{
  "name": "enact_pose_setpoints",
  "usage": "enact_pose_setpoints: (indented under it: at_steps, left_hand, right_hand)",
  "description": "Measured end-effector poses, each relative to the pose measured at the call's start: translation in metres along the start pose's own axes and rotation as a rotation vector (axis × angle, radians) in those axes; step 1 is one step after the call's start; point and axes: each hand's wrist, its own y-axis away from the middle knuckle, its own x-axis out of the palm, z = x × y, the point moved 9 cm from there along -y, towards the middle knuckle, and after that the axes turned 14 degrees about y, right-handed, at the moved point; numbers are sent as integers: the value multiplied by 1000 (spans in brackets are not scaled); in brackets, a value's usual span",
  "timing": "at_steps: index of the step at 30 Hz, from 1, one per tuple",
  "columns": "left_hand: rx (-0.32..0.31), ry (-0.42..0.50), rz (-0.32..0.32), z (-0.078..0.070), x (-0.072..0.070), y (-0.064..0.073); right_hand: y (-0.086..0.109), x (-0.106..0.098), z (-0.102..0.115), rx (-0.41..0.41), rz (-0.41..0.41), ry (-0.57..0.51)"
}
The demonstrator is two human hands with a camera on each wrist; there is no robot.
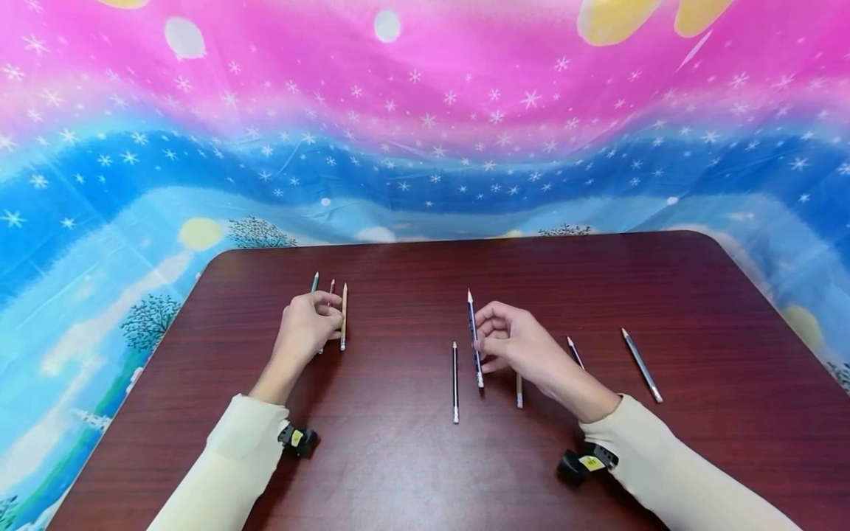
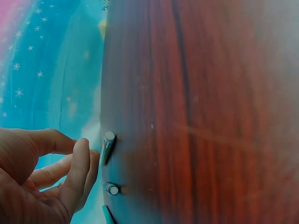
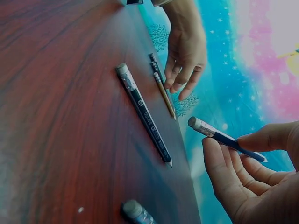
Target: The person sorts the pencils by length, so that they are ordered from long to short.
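Note:
Between thumb and fingertips, my right hand (image 1: 514, 341) pinches a dark blue pencil (image 3: 226, 139), raised off the table with its white eraser end toward me. A black pencil (image 1: 455, 383) lies just left of it. My left hand (image 1: 307, 324) is at the far left of the table, fingers loosely bent beside a natural-wood pencil (image 1: 344, 317). In the right wrist view, that hand's fingers hang beside the wood pencil (image 3: 164, 94) without gripping it. A green pencil (image 1: 315, 281) and a reddish pencil (image 1: 333, 284) poke out beyond the left hand, partly hidden by it.
Right of the held pencil, a wood-coloured pencil (image 1: 519, 391) and a dark pencil (image 1: 575, 352) are partly covered by my right hand and wrist. A grey-blue pencil (image 1: 642, 366) lies farther right. The dark red table (image 1: 398, 310) ends at a patterned cloth (image 1: 425, 133).

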Motion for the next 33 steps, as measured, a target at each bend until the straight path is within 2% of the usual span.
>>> enact_pose_setpoints:
  at_steps: [10, 18, 27, 33]
  left_hand:
    - [13, 46, 22, -4, 5, 7]
    - [3, 66, 28, -5, 5, 13]
    - [11, 89, 35, -8, 3, 13]
    - [7, 100, 32, -6, 3, 13]
  right_hand:
    - [-22, 16, 13, 8, 2, -22]
    - [-50, 38, 26, 33, 12, -73]
    - [-79, 62, 38, 68, 29, -110]
    - [-99, 83, 42, 120, 45, -121]
